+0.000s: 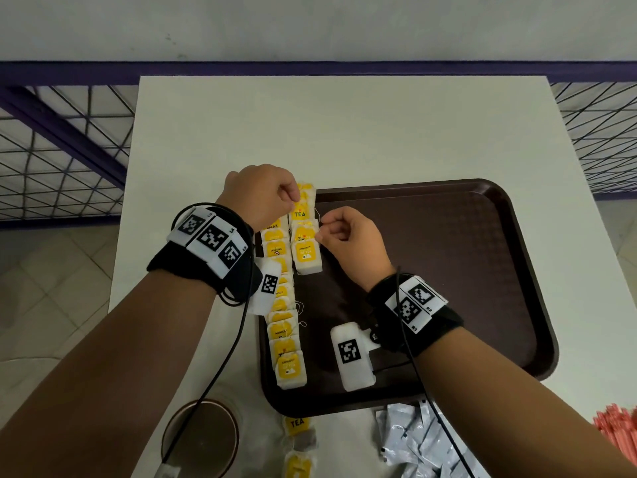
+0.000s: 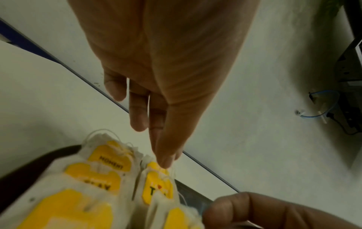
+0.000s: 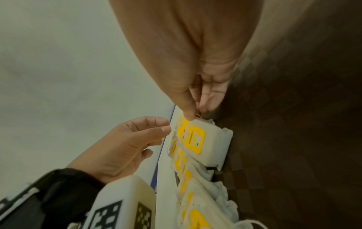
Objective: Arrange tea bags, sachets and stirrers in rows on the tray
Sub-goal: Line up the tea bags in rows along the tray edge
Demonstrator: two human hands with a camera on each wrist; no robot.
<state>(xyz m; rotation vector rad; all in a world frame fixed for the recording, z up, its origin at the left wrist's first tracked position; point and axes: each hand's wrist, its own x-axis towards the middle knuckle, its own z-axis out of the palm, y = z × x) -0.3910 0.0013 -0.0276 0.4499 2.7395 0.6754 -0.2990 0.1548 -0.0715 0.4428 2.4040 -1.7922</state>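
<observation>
A dark brown tray [image 1: 448, 270] lies on the white table [image 1: 344, 132]. A long row of yellow-tagged tea bags [image 1: 282, 305] runs along the tray's left edge. Beside it is a second, short row [image 1: 305, 236]. My left hand [image 1: 294, 200] pinches the far tea bag of the short row [image 2: 158, 186] at its top edge, thumb [image 2: 164, 162] against forefinger. My right hand [image 1: 320, 232] pinches the top edge of the nearer tea bag [image 3: 201, 139] in that row, thumb [image 3: 189, 116] on its tag end by the string.
Near the table's front edge lie loose tea bags [image 1: 298, 443], a heap of grey-white sachets [image 1: 420, 443] and pink stirrers [image 1: 617, 426] at the far right. A brown round cup [image 1: 200, 439] stands front left. Wire fencing flanks the table.
</observation>
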